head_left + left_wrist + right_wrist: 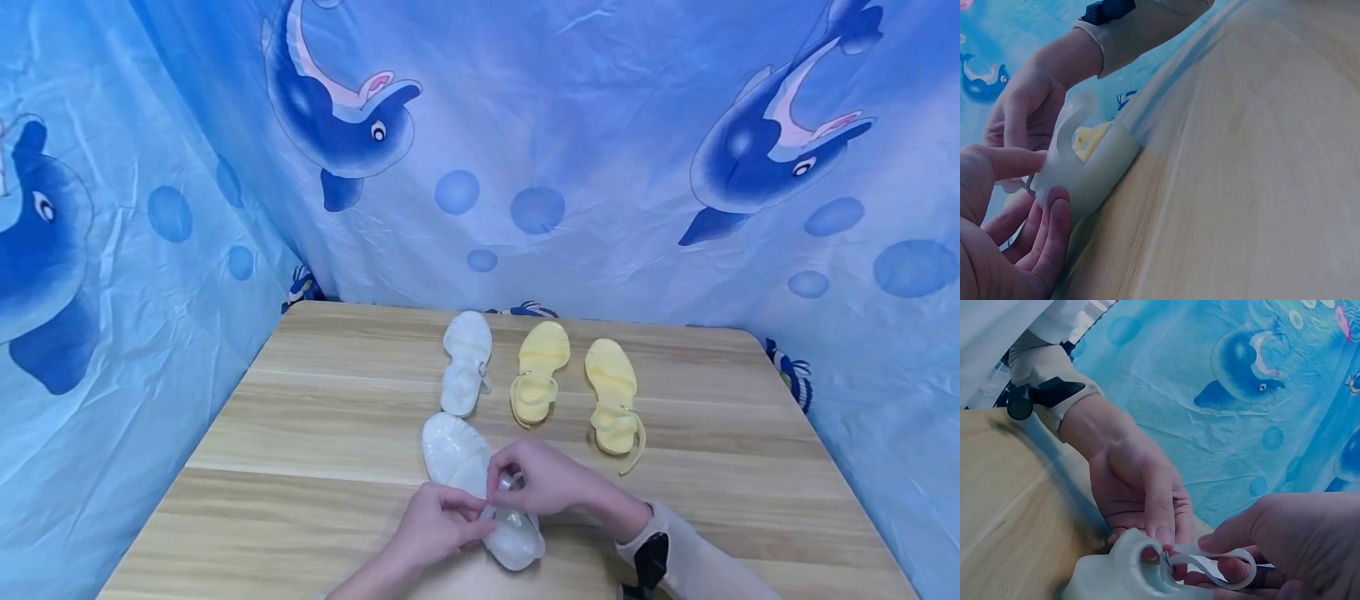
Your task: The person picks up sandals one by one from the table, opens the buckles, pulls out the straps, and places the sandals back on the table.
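Observation:
A white sandal (453, 450) lies on the table at the front, toe pointing away and its heel toward me. Over its ankle strap (1244, 559) both hands meet. My left hand (435, 523) pinches the strap beside the small metal buckle (1030, 184), its fingers against the heel side in the left wrist view. From the right, my right hand (543, 477) pinches the strap's other part, which bends into a loop around a fingertip in the right wrist view. Fingers partly hide the buckle in the head view.
Beyond the hands, another white sandal (467, 362) lies near the table's back edge. To its right are two yellow sandals, one nearer the middle (543, 350) and one farther right (611, 375). A blue dolphin-print curtain (570, 150) encloses the wooden table (300, 433).

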### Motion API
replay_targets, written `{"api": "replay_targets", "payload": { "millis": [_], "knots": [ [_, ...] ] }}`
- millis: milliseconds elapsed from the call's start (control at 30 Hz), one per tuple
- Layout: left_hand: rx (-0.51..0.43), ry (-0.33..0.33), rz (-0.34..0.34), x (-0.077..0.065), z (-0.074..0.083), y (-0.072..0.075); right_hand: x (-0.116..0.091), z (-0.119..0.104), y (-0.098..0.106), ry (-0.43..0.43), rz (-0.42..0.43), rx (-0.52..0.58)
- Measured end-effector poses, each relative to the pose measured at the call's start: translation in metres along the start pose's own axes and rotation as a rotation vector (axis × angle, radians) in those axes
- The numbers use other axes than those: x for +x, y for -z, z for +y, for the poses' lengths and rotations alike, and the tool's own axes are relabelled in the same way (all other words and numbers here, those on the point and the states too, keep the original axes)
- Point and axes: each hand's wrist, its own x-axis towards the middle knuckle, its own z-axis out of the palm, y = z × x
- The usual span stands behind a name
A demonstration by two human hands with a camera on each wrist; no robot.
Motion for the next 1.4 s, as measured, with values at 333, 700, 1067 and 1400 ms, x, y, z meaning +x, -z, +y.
{"api": "replay_targets", "payload": {
  "millis": [333, 700, 1067, 1400],
  "knots": [
    [-0.005, 0.002, 0.001, -0.002, 0.0, 0.0, -0.002, 0.001, 0.001, 0.02, 0.015, 0.029],
    [0.321, -0.211, 0.08, -0.009, 0.02, 0.012, -0.002, -0.011, -0.003, 0.086, 0.066, 0.082],
    [0.09, -0.349, 0.224, -0.003, 0.05, 0.051, -0.013, 0.005, 0.008, 0.169, -0.04, -0.151],
    [0.471, -0.362, 0.001, 0.005, 0.038, 0.018, -0.016, 0.016, 0.001, 0.176, 0.019, -0.154]
  ]
}}
